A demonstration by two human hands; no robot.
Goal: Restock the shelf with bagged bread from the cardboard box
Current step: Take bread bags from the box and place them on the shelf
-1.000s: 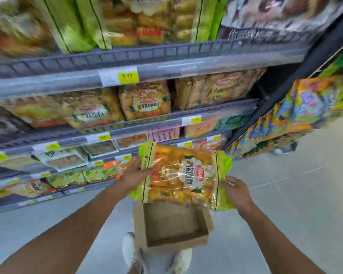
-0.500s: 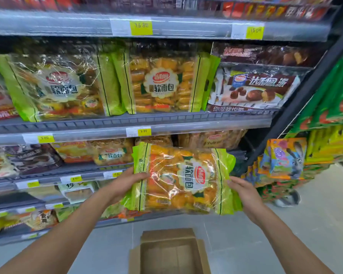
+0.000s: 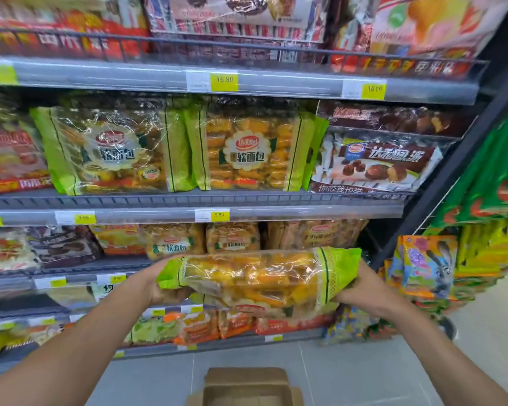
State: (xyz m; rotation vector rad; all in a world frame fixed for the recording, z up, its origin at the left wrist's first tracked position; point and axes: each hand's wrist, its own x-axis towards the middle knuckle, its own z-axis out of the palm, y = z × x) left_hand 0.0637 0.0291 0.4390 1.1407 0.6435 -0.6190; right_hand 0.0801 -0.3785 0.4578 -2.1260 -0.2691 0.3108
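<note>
I hold a green-edged bag of bread (image 3: 255,276) flat between both hands, in front of the lower shelves. My left hand (image 3: 162,288) grips its left end and my right hand (image 3: 355,291) grips its right end from below. Two matching bread bags (image 3: 112,150) (image 3: 250,150) stand upright on the middle shelf (image 3: 188,197) above. The open cardboard box (image 3: 247,388) sits on the floor below my arms, and what shows of its inside is bare.
A chocolate pie bag (image 3: 379,162) stands to the right of the bread on the middle shelf. Price-tag rails (image 3: 211,215) front each shelf. A side rack of colourful snack packs (image 3: 425,265) juts out at right. Grey floor lies beneath.
The bag has tipped from upright and facing me to lying flat, and has risen a little. My view has lifted, so higher shelves show and the box sits lower in frame.
</note>
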